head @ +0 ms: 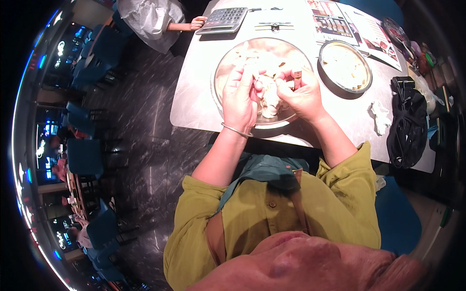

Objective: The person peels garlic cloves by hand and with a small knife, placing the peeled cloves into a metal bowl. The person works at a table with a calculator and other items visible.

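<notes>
My left hand, with a bangle at the wrist, is over a wide round metal bowl. Its thumb and fingers pinch a small pale piece, apparently a garlic clove, though glare blurs it. Close by on the right, my right hand has its thumb bent against curled fingers. A small flat brownish strip shows along those fingers; whether it is held or wrapped around one is unclear. Beneath both hands lie pale garlic pieces and papery skins. A smaller round bowl to the right holds pale cloves.
Beyond the big bowl, another person's hand touches a large calculator. Printed menu sheets lie at the far right. A crumpled tissue and a black bag rest near the right edge. Blue chairs stand to the left.
</notes>
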Motion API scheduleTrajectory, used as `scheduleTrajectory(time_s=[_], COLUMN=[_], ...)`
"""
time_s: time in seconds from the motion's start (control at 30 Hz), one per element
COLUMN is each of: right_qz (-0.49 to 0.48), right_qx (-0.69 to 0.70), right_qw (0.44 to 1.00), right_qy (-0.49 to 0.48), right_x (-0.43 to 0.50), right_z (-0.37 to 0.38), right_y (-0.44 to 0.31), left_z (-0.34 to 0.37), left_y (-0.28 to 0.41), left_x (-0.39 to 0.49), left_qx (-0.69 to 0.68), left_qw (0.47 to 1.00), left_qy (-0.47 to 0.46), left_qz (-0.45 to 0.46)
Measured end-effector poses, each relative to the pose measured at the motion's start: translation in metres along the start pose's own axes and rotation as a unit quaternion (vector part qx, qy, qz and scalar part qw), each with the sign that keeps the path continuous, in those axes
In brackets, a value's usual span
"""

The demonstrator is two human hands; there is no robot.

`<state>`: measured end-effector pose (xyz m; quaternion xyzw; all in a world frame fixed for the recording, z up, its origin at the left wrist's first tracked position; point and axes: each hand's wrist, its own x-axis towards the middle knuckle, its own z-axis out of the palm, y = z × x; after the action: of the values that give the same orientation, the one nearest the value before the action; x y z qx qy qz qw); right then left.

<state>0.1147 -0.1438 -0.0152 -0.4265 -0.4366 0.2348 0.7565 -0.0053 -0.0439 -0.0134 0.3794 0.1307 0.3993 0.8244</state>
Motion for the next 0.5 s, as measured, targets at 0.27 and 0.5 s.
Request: scheduleTrajectory(time_s=[0.27, 0.5], right_qz=[0.009, -0.018], right_qx=[-0.119, -0.051], right_qw=[0.993, 0.998], right_qy=[0.02, -0.041], right_x=[0.003, 0.01], right_z=[-0.01, 0.003], right_y=[0.005, 0.004], left_z=[-0.002, 0.005], left_y=[0.009, -0.002], left_x=[0.003, -0.003], left_qx=[0.0, 0.058], left_qw=[0.999, 0.996], left_qy=[0.036, 0.026], left_qz=[0.031, 0.06])
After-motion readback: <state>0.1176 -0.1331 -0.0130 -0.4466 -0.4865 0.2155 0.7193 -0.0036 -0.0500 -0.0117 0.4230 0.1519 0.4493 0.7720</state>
